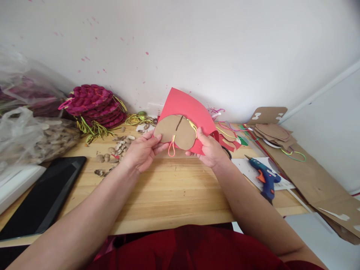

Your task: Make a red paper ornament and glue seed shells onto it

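Observation:
Over the table's back part I hold up a rounded, heart-like cardboard cutout (184, 137) against a red sheet (182, 100). A dark line marks the cutout's upper middle. An orange-pink cord loop (171, 147) hangs at its lower notch, and a yellow cord (193, 128) lies along its right side. My left hand (144, 150) is closed on the cutout's left end, thumb on top. My right hand (208, 149) grips the right side, its thumb by the yellow cord and the red sheet under its fingers. The sheet curls up behind the cutout.
Peanut shells and walnut-like pieces (120, 146) lie left of centre. Magenta shell-covered pieces (94, 105) with cords stand behind them. Plastic bags (42, 138) and a black tablet (45, 195) are leftward. A blue glue gun (264, 176) and cardboard sheets (317, 180) lie rightward.

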A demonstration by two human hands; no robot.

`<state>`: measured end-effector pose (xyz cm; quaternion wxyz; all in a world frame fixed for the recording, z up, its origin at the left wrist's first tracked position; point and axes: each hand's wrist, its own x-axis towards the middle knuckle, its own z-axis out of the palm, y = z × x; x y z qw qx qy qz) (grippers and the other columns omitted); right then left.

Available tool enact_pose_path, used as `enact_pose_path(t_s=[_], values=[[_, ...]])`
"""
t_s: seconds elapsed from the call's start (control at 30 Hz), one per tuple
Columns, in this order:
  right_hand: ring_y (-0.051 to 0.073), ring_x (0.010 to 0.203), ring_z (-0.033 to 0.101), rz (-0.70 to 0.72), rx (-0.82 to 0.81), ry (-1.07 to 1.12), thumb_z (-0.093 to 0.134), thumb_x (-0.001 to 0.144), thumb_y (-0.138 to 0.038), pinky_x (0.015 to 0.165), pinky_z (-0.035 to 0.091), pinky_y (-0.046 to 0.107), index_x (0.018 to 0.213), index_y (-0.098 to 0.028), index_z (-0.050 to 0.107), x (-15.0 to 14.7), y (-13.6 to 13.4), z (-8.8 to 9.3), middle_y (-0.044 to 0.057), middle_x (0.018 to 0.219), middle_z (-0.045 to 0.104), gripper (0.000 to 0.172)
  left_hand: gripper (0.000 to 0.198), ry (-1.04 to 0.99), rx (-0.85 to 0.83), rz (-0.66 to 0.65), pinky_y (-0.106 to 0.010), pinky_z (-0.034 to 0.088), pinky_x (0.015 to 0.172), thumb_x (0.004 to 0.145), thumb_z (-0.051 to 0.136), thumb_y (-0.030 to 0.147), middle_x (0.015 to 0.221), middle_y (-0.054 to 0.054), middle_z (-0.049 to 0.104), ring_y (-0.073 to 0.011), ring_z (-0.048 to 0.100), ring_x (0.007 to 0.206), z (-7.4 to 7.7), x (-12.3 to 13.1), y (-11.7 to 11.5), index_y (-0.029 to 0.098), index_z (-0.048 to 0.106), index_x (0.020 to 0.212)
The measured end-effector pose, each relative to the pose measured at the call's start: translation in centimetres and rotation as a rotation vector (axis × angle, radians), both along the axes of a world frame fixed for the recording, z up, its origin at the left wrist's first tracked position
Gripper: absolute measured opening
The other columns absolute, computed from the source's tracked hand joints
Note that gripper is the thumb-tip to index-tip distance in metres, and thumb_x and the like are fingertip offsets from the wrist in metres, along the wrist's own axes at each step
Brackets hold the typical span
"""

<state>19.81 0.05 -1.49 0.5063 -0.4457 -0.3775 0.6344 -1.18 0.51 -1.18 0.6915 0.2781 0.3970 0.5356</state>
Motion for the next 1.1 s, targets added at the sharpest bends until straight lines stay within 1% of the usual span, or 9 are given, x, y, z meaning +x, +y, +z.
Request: enact_pose_path(t_s=[0.17, 0.3, 0.4, 0.5, 0.6, 0.73, 0.83, 0.97, 1.1], values=[[0.025, 0.087, 0.075, 0.031, -0.026, -0.014, 0.065, 0.092, -0.062, 0.056, 0.062, 0.033, 0.112, -0.023, 0.072, 0.26, -0.16, 0.21, 0.010, 0.114, 0.078, 0.044, 0.022, 0.023, -0.013, -0.027, -0.020, 0.064, 0.061, 0.091, 0.062, 0.002, 0.088, -0.005, 0.078, -0.0123, 0.075, 0.066, -0.11, -0.28, 0.07, 0.013, 0.074, 0.105], [0.025, 0.082, 0.078, 0.083, -0.036, -0.030, 0.057, 0.096, -0.065, 0.055, 0.061, 0.030, 0.117, -0.024, 0.070, 0.35, -0.22, 0.40, 0.011, 0.114, 0.079, 0.048, 0.020, 0.035, -0.017, -0.043, -0.023, 0.065, 0.064, 0.089, 0.065, 0.004, 0.088, -0.007, 0.079, -0.0149, 0.076, 0.067, -0.24, -0.41, 0.14, 0.014, 0.073, 0.105], [0.024, 0.078, 0.079, 0.089, -0.031, -0.030, 0.055, 0.098, -0.064, 0.052, 0.059, 0.028, 0.119, -0.023, 0.070, 0.34, -0.10, 0.34, 0.012, 0.111, 0.080, 0.049, 0.022, 0.033, -0.009, -0.050, -0.026, 0.066, 0.068, 0.091, 0.062, 0.004, 0.089, -0.009, 0.080, -0.0173, 0.077, 0.070, -0.16, -0.32, 0.06, 0.013, 0.073, 0.107], [0.025, 0.075, 0.078, 0.092, -0.020, -0.011, 0.056, 0.097, -0.063, 0.049, 0.057, 0.027, 0.117, -0.021, 0.071, 0.32, -0.06, 0.41, 0.012, 0.108, 0.081, 0.048, 0.022, 0.026, -0.004, -0.036, -0.026, 0.066, 0.067, 0.092, 0.058, 0.002, 0.090, -0.009, 0.080, -0.0173, 0.078, 0.071, 0.03, -0.18, -0.05, 0.012, 0.073, 0.105], [0.024, 0.076, 0.078, 0.098, -0.016, 0.003, 0.059, 0.096, -0.060, 0.050, 0.058, 0.028, 0.115, -0.022, 0.072, 0.31, -0.19, 0.60, 0.011, 0.106, 0.081, 0.044, 0.021, 0.016, -0.012, -0.011, -0.024, 0.065, 0.065, 0.092, 0.058, 0.001, 0.089, -0.008, 0.080, -0.0168, 0.078, 0.070, 0.20, -0.08, -0.06, 0.011, 0.073, 0.103], [0.023, 0.080, 0.078, 0.109, 0.010, 0.013, 0.072, 0.090, -0.048, 0.059, 0.060, 0.028, 0.109, -0.024, 0.075, 0.19, -0.53, 0.60, 0.008, 0.107, 0.081, 0.031, 0.022, -0.001, -0.019, -0.005, -0.023, 0.065, 0.063, 0.092, 0.057, 0.000, 0.087, -0.007, 0.079, -0.0162, 0.077, 0.069, 0.30, -0.05, -0.01, 0.011, 0.072, 0.103], [0.022, 0.079, 0.077, 0.109, 0.013, -0.005, 0.082, 0.081, -0.039, 0.063, 0.060, 0.029, 0.106, -0.023, 0.077, -0.03, -0.70, 0.42, 0.008, 0.104, 0.081, 0.030, 0.021, -0.013, -0.017, -0.007, -0.022, 0.065, 0.063, 0.092, 0.058, 0.000, 0.085, -0.006, 0.079, -0.0154, 0.077, 0.067, 0.34, -0.03, -0.06, 0.011, 0.072, 0.101], [0.020, 0.076, 0.076, 0.083, 0.040, -0.049, 0.087, 0.073, -0.035, 0.061, 0.057, 0.028, 0.095, -0.020, 0.080, -0.35, -0.68, 0.16, 0.006, 0.093, 0.081, 0.027, 0.021, 0.001, -0.006, -0.006, -0.022, 0.065, 0.063, 0.092, 0.058, 0.001, 0.086, -0.007, 0.079, -0.0151, 0.076, 0.066, 0.35, 0.00, -0.20, 0.012, 0.073, 0.102], [0.021, 0.073, 0.075, 0.053, 0.075, -0.099, 0.087, 0.073, -0.035, 0.059, 0.055, 0.029, 0.090, -0.019, 0.081, -0.45, -0.55, -0.17, 0.007, 0.089, 0.081, 0.024, 0.021, 0.010, 0.004, -0.005, -0.023, 0.065, 0.065, 0.090, 0.062, 0.002, 0.091, -0.008, 0.080, -0.0154, 0.077, 0.068, 0.24, 0.01, -0.23, 0.012, 0.074, 0.104]])
